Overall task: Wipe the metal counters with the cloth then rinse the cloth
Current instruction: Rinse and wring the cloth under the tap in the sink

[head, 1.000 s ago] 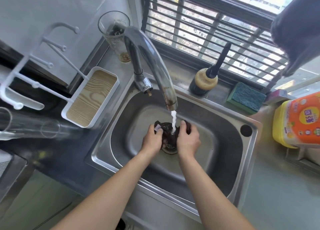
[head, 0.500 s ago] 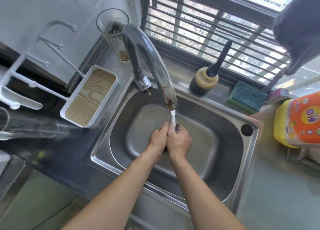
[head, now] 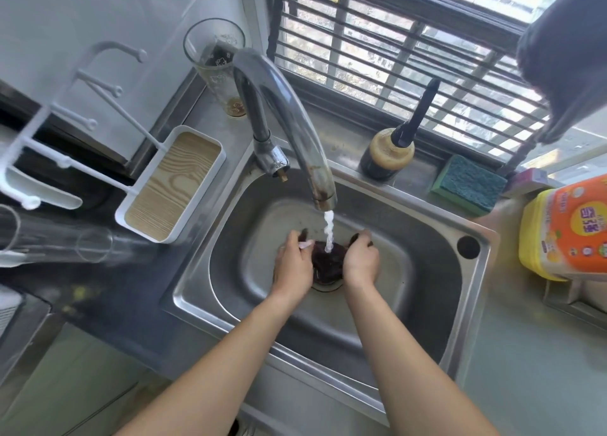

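The rinsing step looks to be in hand: the left hand and the right hand each grip one side of the cloth, fingers curled round its edges, holding it spread under the stream from the faucet, over the drain of the sink. The next move probably calls for squeezing or rubbing it. The cloth is dark, soaked and bunched (its true colour is hard to tell).

bright daylight enters through the window; glare on the sink rim; wide-angle edge distortion; left edge blurred.
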{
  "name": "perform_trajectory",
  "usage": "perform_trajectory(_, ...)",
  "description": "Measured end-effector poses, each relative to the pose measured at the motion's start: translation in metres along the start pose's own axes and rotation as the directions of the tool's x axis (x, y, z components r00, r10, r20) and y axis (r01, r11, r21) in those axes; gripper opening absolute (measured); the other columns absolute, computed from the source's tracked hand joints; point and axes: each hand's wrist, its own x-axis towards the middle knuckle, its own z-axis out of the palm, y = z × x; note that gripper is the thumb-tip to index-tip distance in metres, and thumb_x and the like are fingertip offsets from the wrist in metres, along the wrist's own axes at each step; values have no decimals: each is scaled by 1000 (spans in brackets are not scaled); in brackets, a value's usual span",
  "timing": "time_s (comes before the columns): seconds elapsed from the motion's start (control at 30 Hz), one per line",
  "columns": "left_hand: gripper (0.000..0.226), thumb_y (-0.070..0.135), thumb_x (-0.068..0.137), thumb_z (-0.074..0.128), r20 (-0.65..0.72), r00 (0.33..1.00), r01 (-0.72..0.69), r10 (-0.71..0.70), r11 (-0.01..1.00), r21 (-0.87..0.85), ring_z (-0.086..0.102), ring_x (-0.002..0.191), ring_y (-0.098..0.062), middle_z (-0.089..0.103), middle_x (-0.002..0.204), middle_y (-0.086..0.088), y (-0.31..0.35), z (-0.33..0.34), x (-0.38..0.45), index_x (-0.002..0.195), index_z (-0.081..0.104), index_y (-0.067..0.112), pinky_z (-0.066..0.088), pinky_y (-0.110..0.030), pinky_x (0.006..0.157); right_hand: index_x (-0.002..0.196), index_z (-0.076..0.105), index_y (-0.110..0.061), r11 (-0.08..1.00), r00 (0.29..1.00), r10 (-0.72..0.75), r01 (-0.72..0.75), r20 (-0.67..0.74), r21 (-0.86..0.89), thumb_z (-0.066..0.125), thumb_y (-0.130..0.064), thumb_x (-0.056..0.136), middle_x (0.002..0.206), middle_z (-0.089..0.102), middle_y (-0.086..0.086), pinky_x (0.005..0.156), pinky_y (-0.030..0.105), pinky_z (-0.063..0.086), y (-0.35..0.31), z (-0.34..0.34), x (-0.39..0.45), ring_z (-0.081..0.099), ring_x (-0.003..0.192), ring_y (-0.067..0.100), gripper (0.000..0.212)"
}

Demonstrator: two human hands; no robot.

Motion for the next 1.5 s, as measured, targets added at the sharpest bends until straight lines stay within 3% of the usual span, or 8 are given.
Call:
perform_trajectory(0.2, 43, 52, 98, 44, 28, 935, 351, -354, 910, -218, 58, 105, -30, 52, 127, -11, 2, 3, 12, 125, 54, 20, 48, -37, 97, 105, 66, -29, 961, 953, -270, 256, 142, 109, 46, -54, 95, 107, 72, 2, 100, 48, 51, 13, 10, -23, 65, 105, 24, 33)
perform_trajectory(0.4, 55, 55, 103, 36, 202, 907, 419, -370, 751, -509, 70, 91, -21, 75, 98, -8, 11, 9, 3, 102, 74, 15, 55, -30, 71, 95, 69, -24, 892, 887, -413, 440, 206, -105, 52, -53, 97, 100, 65, 10, 84, 22, 33, 25, 24, -36, 50, 95, 14, 34)
perform_trajectory(0.5, 51, 54, 101, 43, 185, 914, 400, -361, 731, -553, 72, 87, -21, 76, 90, -5, 11, 10, 1, 86, 75, 18, 58, -29, 77, 99, 69, -20, 907, 896, -384, 411, 223, -89, 49, -62, 90, 97, 73, 5, 84, 28, 38, 16, 27, -35, 61, 101, 23, 48)
perform_trajectory(0.63, 44, 47, 101, 50, 182, 919, 389, -351, 721, -574, 68, 61, -9, 73, 72, 2, 12, 9, 2, 87, 74, 14, 50, -17, 47, 89, 70, -8, 910, 904, -378, 403, 202, -101, 59, -42, 99, 86, 75, 10, 72, 31, 38, 10, 24, -35, 66, 90, 31, 38)
perform_trajectory(0.93, 47, 50, 97, 55, 170, 959, 276, -226, 882, -382, 46, 39, -9, 54, 44, 7, 8, 9, -7, 65, 64, 16, 32, -23, 41, 90, 76, -2, 915, 927, -368, 374, 65, -154, 48, -35, 105, 97, 74, 25, 84, 44, 48, 11, 15, -28, 66, 98, 44, 46)
perform_trajectory(1.13, 43, 56, 93, 52, 143, 978, 187, -155, 948, -257, 66, 81, -21, 71, 80, 3, 4, 9, -3, 85, 70, 18, 53, -40, 78, 92, 74, -6, 933, 983, 182, -176, 8, 315, 49, -45, 92, 101, 77, 15, 93, 47, 57, 13, 5, -4, 71, 96, 37, 47)
perform_trajectory(1.27, 35, 44, 99, 49, 56, 966, 258, -254, 961, -99, 64, 100, -32, 73, 101, -9, 6, 8, 0, 89, 67, 16, 49, -37, 87, 79, 69, -16, 958, 987, -10, -38, 163, 286, 53, -39, 101, 85, 72, 3, 91, 41, 54, 19, 5, -7, 68, 91, 28, 36)
perform_trajectory(1.5, 35, 39, 100, 45, 69, 957, 282, -281, 959, -3, 64, 102, -35, 72, 105, -12, 24, 14, 3, 101, 70, 15, 52, -38, 89, 123, 60, -36, 935, 919, -346, 321, 191, 152, 63, -53, 83, 120, 68, -4, 106, 36, 49, 39, 13, -24, 63, 115, 14, 43)
